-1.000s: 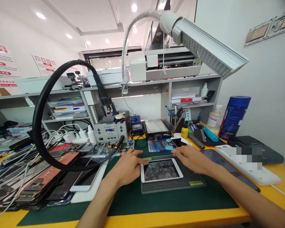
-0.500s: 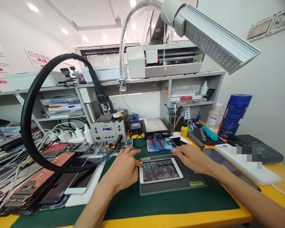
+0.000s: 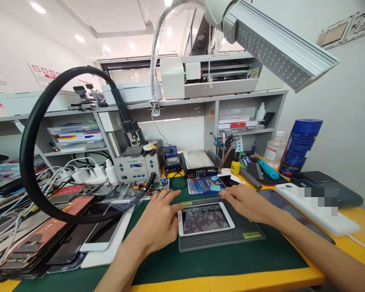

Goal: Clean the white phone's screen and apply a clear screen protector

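Note:
A small white tablet [image 3: 205,219] with a dark, blotchy screen lies face up on a grey perforated mat [image 3: 213,242]. My left hand [image 3: 161,221] rests beside its left end, fingers apart, with the thumb at the tablet's upper left corner. The index finger points past the mat's far left corner. My right hand [image 3: 246,202] is over the mat's far right part, fingers stretched leftward just beyond the tablet's upper right corner. Nothing shows in its grasp, though its palm side is hidden. Behind those fingers lies a phone [image 3: 226,181].
Stacked phones and screens [image 3: 69,235] crowd the left under a looped black hose [image 3: 26,142]. A hot-air station [image 3: 136,167] and a heating plate [image 3: 199,162] stand at the back. A white power strip [image 3: 316,213] lies right, and a lamp [image 3: 280,44] hangs overhead.
My left thumb has lifted slightly at the tablet's corner, and that hand has shifted a little. The tablet and my right hand stay nearly where they were; the view has moved slightly.

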`<state>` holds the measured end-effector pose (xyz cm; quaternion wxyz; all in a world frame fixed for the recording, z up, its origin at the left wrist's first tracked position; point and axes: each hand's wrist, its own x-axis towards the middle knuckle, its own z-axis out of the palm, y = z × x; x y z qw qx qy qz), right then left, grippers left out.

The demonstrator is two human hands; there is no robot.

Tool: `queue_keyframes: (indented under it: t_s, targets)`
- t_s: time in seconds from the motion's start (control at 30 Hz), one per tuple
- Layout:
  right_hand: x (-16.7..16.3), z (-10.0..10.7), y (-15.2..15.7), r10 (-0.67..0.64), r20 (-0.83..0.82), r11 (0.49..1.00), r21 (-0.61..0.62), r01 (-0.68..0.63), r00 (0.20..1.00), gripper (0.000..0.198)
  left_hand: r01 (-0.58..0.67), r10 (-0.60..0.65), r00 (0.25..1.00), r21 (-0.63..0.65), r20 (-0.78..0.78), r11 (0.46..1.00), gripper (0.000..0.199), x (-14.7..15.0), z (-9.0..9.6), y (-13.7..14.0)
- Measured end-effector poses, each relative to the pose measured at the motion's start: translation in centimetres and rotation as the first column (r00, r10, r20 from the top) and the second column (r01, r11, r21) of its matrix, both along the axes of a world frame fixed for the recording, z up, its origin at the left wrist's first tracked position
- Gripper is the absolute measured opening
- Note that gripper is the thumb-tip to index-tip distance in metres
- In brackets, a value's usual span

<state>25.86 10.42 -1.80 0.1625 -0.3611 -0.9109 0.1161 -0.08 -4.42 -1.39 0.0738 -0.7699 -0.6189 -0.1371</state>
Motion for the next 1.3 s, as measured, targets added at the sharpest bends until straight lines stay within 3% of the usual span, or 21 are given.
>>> queue_keyframes:
  t_s: [0.2,0.77,1.13,1.3]
  targets:
    - [0.0,0.1,-0.1,0.002,-0.003,1.0,0.011,-0.002,1.0,0.056,-0.008,0.008,1.0,-0.057,-0.003,0.998,0.046,0.0,-0.6,0.3]
    - [0.0,-0.4,0.4,0.03,-0.023,0.999,0.037,-0.029,0.999,0.056,0.053,-0.049,0.996,0.065,-0.068,0.996,0.044,0.3,-0.8,-1.7]
    - [0.1,-0.1,0.3,0.034,-0.034,0.998,0.045,-0.032,0.999,0.048,0.131,-0.132,0.991,0.049,0.006,0.99,0.054,1.3,-1.3,-4.5]
    - [0.3,-0.1,0.2,0.036,-0.042,0.998,0.052,-0.034,0.998,0.046,0.07,-0.073,0.995,0.037,0.062,0.997,0.053,1.5,-1.4,-4.4]
